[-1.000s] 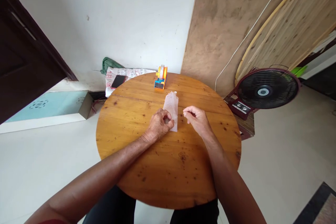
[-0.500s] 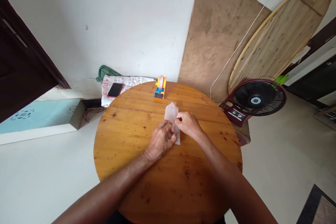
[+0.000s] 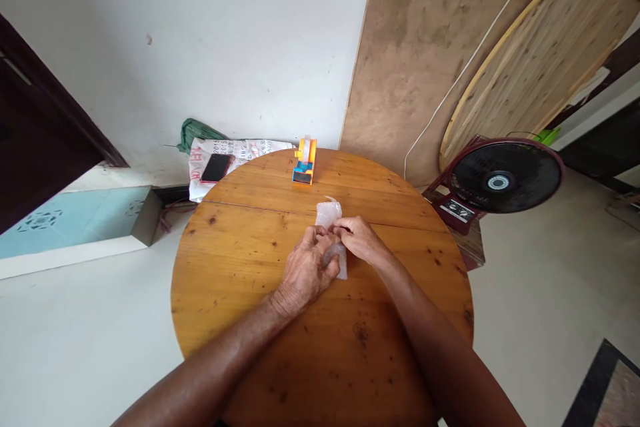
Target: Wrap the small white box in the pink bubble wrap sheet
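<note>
A narrow, whitish translucent piece of bubble wrap (image 3: pixel 328 213) lies lengthwise on the round wooden table (image 3: pixel 240 250). My left hand (image 3: pixel 311 263) rests across its middle, the fingers bent and closed on it. From the right side, my right hand (image 3: pixel 361 237) pinches the wrap near its middle, its fingertips close against those of the left. Whatever may be inside the wrap is hidden. Beyond the hands, near the far edge of the table, stands an orange and blue tape dispenser (image 3: pixel 305 161) with a roll of clear tape.
Left of the table's far edge, a dark phone (image 3: pixel 216 167) lies on a white printed sack (image 3: pixel 199 190). At the right stands a dark red fan (image 3: pixel 500 180). A wooden board (image 3: pixel 410 47) and a large round wooden panel (image 3: pixel 540 60) lean against the wall.
My hands have drawn closer together on the bubble wrap, the right fingertips now meeting the left. The wrap's far end looks flatter. The camera view has shifted slightly.
</note>
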The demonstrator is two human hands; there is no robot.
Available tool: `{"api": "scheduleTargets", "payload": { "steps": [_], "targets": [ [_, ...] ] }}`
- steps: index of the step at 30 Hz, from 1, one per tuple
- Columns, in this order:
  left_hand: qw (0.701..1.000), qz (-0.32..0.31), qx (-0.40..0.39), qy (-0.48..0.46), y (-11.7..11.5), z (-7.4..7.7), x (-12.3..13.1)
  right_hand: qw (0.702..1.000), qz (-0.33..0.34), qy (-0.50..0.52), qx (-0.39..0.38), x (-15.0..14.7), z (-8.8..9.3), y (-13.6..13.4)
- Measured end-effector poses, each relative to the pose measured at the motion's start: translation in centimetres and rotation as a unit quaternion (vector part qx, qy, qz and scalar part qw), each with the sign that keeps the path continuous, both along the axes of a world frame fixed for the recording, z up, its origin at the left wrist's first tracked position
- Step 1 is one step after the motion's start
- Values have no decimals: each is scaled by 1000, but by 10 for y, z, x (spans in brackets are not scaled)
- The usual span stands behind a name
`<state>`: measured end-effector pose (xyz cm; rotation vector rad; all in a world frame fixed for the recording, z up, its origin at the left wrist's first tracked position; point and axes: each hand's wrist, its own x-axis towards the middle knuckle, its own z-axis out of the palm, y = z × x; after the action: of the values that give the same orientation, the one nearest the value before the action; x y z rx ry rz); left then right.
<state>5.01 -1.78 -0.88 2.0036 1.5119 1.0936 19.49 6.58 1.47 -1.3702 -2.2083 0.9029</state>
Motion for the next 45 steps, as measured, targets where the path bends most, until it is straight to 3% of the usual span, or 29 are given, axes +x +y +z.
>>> {"api": "scheduleTargets", "payload": {
  "steps": [3, 8, 12, 15, 21, 26, 30, 35, 39, 45],
  "targets": [
    [1000, -8, 13, 3, 2, -4, -1, 999, -19, 38, -11, 7, -7, 4],
    [1000, -5, 22, -2, 3, -8, -1, 987, -135, 76, 32, 17, -16, 15],
    [1000, -4, 22, -4, 2, -6, -1, 969, -193, 128, -82, 16, -16, 21],
    [1000, -10, 23, -6, 2, -5, -1, 961, -163, 156, -157, 8, -10, 24],
    [1000, -10, 24, 7, 1, -3, -2, 964, -126, 112, -204, -1, -4, 36],
    [988, 17, 102, 115, -1, 5, -3, 981, -142, 80, -104, -3, -19, 42],
    [984, 2, 105, 144, -1, 9, -5, 990, -135, 9, -42, -4, -27, 46],
    [984, -35, 85, 151, 1, 11, -7, 991, -128, -13, -24, -3, -27, 47],
    [989, -36, 57, 135, 1, 12, -7, 989, -124, 53, -60, -3, -24, 45],
    [994, -29, 52, 95, 1, 9, -5, 955, -136, 203, -167, -2, -10, 37]
  ]
}}
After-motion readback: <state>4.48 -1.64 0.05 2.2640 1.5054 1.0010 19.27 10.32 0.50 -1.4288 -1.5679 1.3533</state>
